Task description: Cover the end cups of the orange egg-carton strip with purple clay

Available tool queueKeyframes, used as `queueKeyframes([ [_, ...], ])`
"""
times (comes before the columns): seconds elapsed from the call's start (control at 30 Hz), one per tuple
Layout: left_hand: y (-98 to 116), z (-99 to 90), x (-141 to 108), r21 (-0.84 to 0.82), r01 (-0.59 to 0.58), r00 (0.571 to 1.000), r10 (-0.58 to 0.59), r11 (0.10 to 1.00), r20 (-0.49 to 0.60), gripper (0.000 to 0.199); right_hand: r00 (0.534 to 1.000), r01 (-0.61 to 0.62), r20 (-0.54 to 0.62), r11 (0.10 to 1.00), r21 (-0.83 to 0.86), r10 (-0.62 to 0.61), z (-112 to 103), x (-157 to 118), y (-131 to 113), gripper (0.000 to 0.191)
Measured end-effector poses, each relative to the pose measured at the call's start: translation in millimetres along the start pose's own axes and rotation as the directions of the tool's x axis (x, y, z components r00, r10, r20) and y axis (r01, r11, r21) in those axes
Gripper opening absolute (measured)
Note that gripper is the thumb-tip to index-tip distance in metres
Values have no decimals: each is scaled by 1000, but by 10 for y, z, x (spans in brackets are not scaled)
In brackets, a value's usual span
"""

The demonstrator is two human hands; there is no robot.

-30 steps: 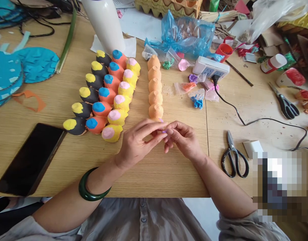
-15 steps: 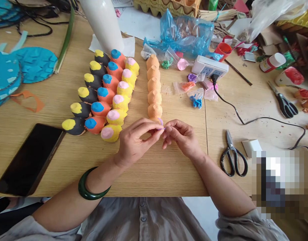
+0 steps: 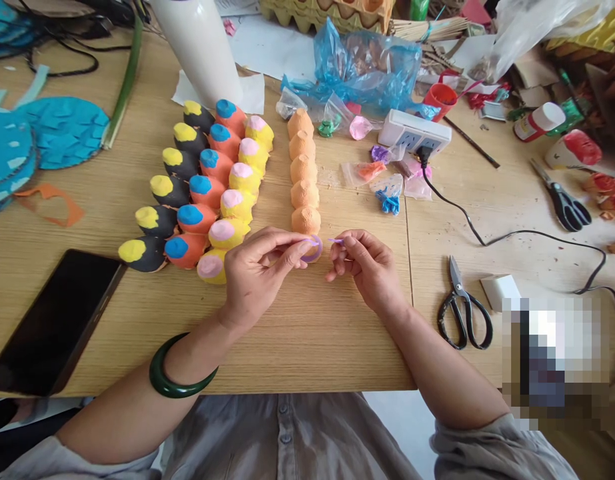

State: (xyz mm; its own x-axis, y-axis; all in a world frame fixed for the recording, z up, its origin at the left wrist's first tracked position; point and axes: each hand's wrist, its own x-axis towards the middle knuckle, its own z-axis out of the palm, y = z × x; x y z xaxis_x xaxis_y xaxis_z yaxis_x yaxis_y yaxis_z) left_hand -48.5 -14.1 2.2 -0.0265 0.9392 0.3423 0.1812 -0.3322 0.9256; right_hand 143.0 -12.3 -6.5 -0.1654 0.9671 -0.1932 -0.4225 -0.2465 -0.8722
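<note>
In the head view, the left hand (image 3: 255, 277), at the centre of the frame, pinches a thin purple strip (image 3: 311, 241) between thumb and forefinger; its other fingers are bent behind the thumb and partly hidden. Just right of it, the right hand (image 3: 371, 270) pinches a small purple shred (image 3: 335, 241), its far end covered by the fingertips. The two hands are apart.

The row of orange cups (image 3: 303, 190) stands on the tabletop (image 3: 287, 340) in the centre of the frame, running from the upper middle down to the hands. Its nearest cup carries a curved purple band (image 3: 317, 250), and the left hand's fingers hide much of that cup. Whether they touch it is hard to tell.

Left of the row stand black cups (image 3: 179, 163) with yellow tips, red-orange cups (image 3: 215, 169) with blue tips and yellow cups (image 3: 241, 185) with pink tips; the left hand overlaps the nearest yellow one.

At upper centre, a blue plastic bag (image 3: 370, 63) has blurry contents. The white bottle (image 3: 200, 50) is cut off by the top edge, the phone (image 3: 55, 320) by the left edge. Blurred squares cover whatever lies at lower right, beside the white block (image 3: 501, 293).
</note>
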Motion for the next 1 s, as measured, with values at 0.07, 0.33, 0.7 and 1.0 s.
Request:
queueKeyframes([
  [0.07, -10, -6, 4, -29, 22, 1000, -22, 999, -5, 7, 1000, 9, -17, 1000, 0, -9, -5, 2, -5, 32],
  [0.33, -8, -16, 1, -24, 32, 999, -32, 999, 27, 7, 999, -23, 25, 999, 24, 22, -25, -7, -18, 22],
  [0.7, 13, -9, -8, 4, -6, 999, 6, 1000, 42, 12, 993, -86, 84, 992, 90, 79, -35, 3, -22, 19],
  [1.0, 63, -35, 25, 163, -343, 932, 314, 925, 181, 11, 989, -114, 100, 990, 82, 106, -33, 13, -28, 37],
])
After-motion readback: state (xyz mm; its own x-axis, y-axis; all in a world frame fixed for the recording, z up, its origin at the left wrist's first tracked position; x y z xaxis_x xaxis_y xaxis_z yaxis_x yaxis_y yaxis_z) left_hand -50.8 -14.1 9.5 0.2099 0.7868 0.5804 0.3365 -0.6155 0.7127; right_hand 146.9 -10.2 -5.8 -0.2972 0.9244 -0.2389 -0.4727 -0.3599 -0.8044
